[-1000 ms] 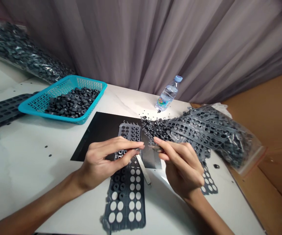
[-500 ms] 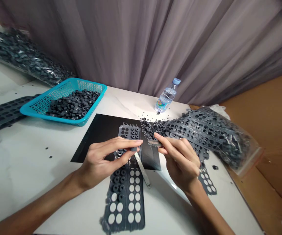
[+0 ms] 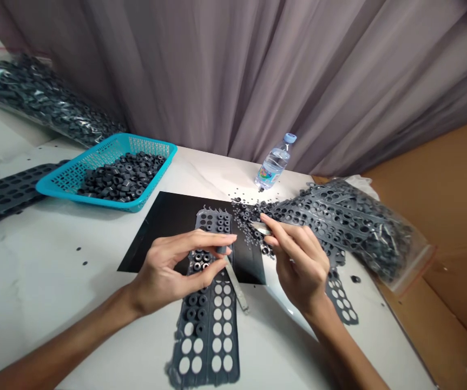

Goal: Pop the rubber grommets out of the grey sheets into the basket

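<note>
My left hand (image 3: 176, 265) pinches a small dark grey rubber ring (image 3: 222, 249) between thumb and fingertips, above a moulded rubber sheet (image 3: 206, 352). Several rings still sit in that sheet, while other holes show the white table through them. In my right hand (image 3: 300, 257) is a pointed metal tool, apparently tweezers (image 3: 261, 228), its tip aimed left and apart from the ring. Beneath the tip lie small black scraps (image 3: 245, 219). A flat narrow metal tool (image 3: 237, 287) rests across the sheet's right edge, partly behind my left fingertips.
Loose rings fill part of a blue basket (image 3: 152, 187) at the left. A black mat (image 3: 152, 227) lies under the sheet's far end. Punched sheets (image 3: 318, 208) and a clear bag (image 3: 403, 254) are heaped at right, near a water bottle (image 3: 274, 165). Another full bag (image 3: 34, 97) stands back left.
My right hand has drawn the tool slightly up and away from the left hand, over the scraps. My left thumb has shifted a little on the ring.
</note>
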`<state>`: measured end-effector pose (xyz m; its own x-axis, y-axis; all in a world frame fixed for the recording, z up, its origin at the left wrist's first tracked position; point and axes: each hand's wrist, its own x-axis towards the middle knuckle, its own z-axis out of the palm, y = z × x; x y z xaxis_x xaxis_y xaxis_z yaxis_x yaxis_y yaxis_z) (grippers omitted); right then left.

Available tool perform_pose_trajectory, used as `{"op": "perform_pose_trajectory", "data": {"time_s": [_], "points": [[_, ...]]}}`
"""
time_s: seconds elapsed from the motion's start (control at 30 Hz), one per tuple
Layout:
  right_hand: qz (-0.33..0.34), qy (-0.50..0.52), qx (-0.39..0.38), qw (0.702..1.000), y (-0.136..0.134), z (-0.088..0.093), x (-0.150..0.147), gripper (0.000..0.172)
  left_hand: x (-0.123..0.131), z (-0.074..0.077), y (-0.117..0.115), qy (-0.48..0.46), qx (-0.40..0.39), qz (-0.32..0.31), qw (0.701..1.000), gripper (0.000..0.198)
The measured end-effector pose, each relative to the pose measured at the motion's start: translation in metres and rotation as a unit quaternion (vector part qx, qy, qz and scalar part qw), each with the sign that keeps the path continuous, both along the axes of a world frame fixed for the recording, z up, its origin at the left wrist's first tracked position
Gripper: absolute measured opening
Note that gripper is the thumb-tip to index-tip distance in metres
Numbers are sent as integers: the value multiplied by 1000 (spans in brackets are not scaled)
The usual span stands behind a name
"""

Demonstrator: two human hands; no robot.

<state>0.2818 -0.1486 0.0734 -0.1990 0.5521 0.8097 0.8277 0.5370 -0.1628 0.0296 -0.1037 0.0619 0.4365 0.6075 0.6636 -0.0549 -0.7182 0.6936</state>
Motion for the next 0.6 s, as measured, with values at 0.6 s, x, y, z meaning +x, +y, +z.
{"op": "perform_pose_trajectory", "data": {"time_s": [0.6], "points": [[-159,-27,-295,942,206,-60,19,19,-41,11,59,-110,-223,243,938,51]]}}
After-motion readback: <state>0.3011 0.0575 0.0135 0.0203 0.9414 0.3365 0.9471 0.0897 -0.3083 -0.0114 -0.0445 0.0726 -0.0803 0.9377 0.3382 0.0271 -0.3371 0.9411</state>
